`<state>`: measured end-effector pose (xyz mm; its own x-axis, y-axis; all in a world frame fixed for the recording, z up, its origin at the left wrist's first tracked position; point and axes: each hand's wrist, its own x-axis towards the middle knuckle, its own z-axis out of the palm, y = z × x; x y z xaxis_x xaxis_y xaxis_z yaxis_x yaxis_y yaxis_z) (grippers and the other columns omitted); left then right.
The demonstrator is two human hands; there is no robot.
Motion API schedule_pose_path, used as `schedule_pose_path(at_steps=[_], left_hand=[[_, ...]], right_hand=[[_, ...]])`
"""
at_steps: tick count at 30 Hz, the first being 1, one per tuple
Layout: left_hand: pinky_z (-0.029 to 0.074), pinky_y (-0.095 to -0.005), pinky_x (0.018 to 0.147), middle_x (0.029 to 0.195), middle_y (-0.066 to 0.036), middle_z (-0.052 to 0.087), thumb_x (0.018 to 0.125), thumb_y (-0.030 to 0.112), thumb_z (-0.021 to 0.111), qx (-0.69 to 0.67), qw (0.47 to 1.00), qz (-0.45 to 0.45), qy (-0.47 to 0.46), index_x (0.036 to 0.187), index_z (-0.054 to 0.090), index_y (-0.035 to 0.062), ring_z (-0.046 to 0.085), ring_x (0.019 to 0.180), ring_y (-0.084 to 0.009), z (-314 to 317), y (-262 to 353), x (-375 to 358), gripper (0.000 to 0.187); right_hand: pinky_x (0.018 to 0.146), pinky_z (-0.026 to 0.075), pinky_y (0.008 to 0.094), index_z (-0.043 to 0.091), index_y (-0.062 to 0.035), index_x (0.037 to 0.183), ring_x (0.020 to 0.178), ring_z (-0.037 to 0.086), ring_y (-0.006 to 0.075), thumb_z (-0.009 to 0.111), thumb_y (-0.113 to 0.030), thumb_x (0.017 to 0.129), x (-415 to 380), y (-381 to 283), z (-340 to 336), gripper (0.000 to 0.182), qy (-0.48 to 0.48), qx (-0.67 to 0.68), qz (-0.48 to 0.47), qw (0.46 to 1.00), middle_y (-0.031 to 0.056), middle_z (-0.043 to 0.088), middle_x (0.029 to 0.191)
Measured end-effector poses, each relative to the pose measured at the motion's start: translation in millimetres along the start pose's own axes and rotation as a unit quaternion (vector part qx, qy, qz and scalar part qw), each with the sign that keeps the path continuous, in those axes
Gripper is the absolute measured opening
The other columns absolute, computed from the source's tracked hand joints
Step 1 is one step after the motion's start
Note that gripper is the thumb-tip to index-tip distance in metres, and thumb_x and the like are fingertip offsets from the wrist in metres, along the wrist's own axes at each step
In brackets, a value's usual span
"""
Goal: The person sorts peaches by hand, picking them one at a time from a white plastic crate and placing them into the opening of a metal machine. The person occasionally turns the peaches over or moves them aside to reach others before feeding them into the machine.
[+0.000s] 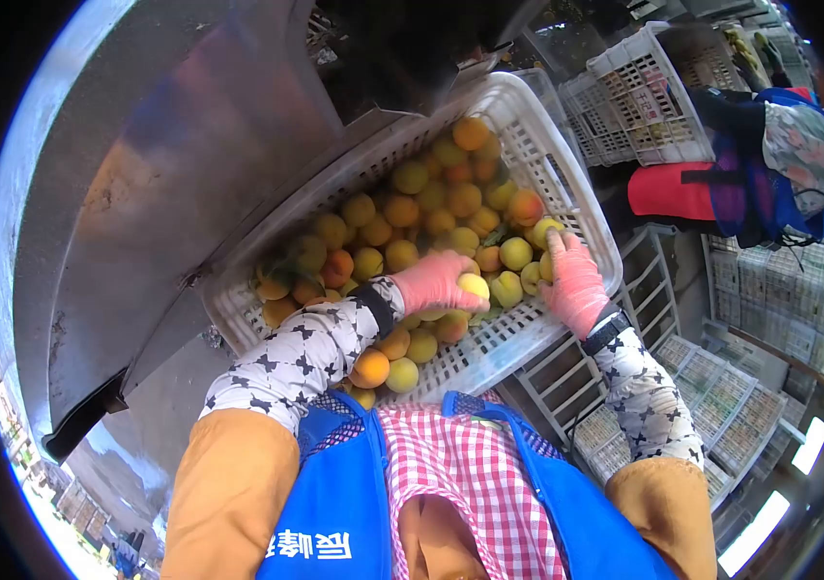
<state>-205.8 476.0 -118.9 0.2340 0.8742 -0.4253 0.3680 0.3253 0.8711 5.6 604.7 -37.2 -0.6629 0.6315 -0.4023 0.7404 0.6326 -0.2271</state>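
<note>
A white plastic crate (571, 179) in front of me holds many yellow and orange apricots (400, 210), some with a red blush. My left hand (436, 280), in a pink glove, is closed around a pale yellow apricot (474, 286) over the near part of the pile. At the crate's right side, my right hand (574, 282), also in a pink glove, has its fingers curled over a yellow apricot (546, 231). Its palm hides part of the fruit beneath. A few green leaves lie among the apricots.
A large metal chute (151, 164) borders the crate on the left. Stacked white crates (649, 97) and a person in a blue vest (808, 174) are at upper right. A metal rack (658, 280) stands beside the crate, with more filled crates (721, 396) lower right.
</note>
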Motion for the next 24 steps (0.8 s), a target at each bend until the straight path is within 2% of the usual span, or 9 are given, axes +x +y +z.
schedule_pose_path(at_steps=[4,6,9,11,17,19,20,22,24], left_hand=[[0.047,-0.0401,0.096,0.117,-0.02,0.063,0.073,0.053,0.08,-0.397,0.917,-0.001,0.027,0.115,0.065,0.0015,0.062,0.111,-0.0326,-23.8,20.0,54.7,0.068],[0.045,-0.0349,0.101,0.118,-0.015,0.063,0.073,0.045,0.081,-0.285,0.954,0.091,0.011,0.121,0.063,0.002,0.06,0.112,-0.0252,-19.8,42.0,85.5,0.067],[0.043,-0.0401,0.106,0.149,-0.027,0.038,0.072,0.051,0.079,0.009,0.984,0.156,-0.081,0.128,0.062,0.0072,0.053,0.126,-0.0383,-6.1,62.7,101.8,0.073],[0.042,-0.0413,0.109,0.155,-0.033,0.024,0.069,0.057,0.077,0.122,0.979,0.122,-0.108,0.132,0.062,0.0152,0.048,0.131,-0.0444,9.6,61.2,105.3,0.077],[0.045,-0.0413,0.103,0.138,-0.024,0.048,0.062,0.067,0.08,0.022,0.992,0.104,-0.069,0.137,0.056,0.0136,0.055,0.122,-0.0375,51.0,21.9,155.0,0.095],[0.048,-0.0418,0.097,0.128,-0.022,0.057,0.063,0.06,0.081,-0.041,0.993,0.098,-0.046,0.131,0.059,0.0129,0.057,0.117,-0.0379,11.6,67.6,86.9,0.086],[0.05,-0.0432,0.093,0.123,-0.024,0.059,0.064,0.052,0.082,0.072,0.974,0.21,-0.039,0.125,0.064,0.0145,0.06,0.109,-0.0397,39.2,22.0,112.8,0.074],[0.05,-0.0441,0.092,0.139,-0.026,0.046,0.063,0.05,0.083,0.113,0.978,0.176,-0.008,0.12,0.066,0.015,0.063,0.102,-0.0395,21.4,32.0,54.4,0.07],[0.05,-0.0436,0.095,0.15,-0.025,0.032,0.064,0.048,0.082,0.172,0.964,0.194,0.058,0.12,0.065,0.0141,0.062,0.104,-0.0416,22.9,19.8,15.7,0.067]], right_hand=[[0.102,0.046,0.044,0.055,-0.0006,0.128,0.119,0.053,0.042,0.08,-0.01,0.065,-8.8,9.8,-7.4,0.068,0.026,0.05,0.096,0.994,0.0221,0.052,0.129],[0.102,0.047,0.0435,0.055,-0.0002,0.13,0.118,0.055,0.0394,0.08,-0.012,0.068,-19.9,5.8,-27.7,0.068,0.069,0.066,0.057,0.994,0.021,0.052,0.131],[0.103,0.046,0.0393,0.054,-0.0003,0.134,0.117,0.058,0.0335,0.08,-0.013,0.069,-50.8,25.4,-50.9,0.071,0.136,0.213,0.039,0.967,0.02,0.055,0.127],[0.105,0.043,0.0346,0.048,0.0006,0.141,0.12,0.055,0.0209,0.084,-0.016,0.074,-69.6,28.3,-60.6,0.077,0.057,0.57,0.137,0.808,0.0112,0.056,0.132],[0.107,0.042,0.0362,0.048,0.0024,0.141,0.123,0.054,0.0212,0.088,-0.017,0.071,-31.6,-13.3,-53.4,0.082,0.109,0.789,-0.03,0.604,0.0113,0.055,0.134],[0.106,0.044,0.0365,0.052,0.0022,0.137,0.122,0.055,0.023,0.085,-0.013,0.071,-5.5,-44.5,-69.8,0.076,0.147,0.769,-0.061,0.619,0.0118,0.056,0.133],[0.106,0.044,0.0368,0.052,0.0022,0.137,0.123,0.055,0.025,0.084,-0.011,0.069,10.0,-57.5,-78.8,0.076,0.206,0.649,-0.096,0.726,0.0132,0.056,0.132],[0.106,0.044,0.038,0.052,0.0017,0.136,0.123,0.055,0.0323,0.081,-0.006,0.064,35.4,-78.1,-93.3,0.078,0.307,0.381,-0.141,0.861,0.0181,0.055,0.131],[0.105,0.044,0.0412,0.053,0.0002,0.134,0.122,0.055,0.0368,0.081,-0.007,0.065,57.1,-98.1,-99.3,0.074,0.345,0.315,-0.173,0.867,0.0203,0.055,0.13]])
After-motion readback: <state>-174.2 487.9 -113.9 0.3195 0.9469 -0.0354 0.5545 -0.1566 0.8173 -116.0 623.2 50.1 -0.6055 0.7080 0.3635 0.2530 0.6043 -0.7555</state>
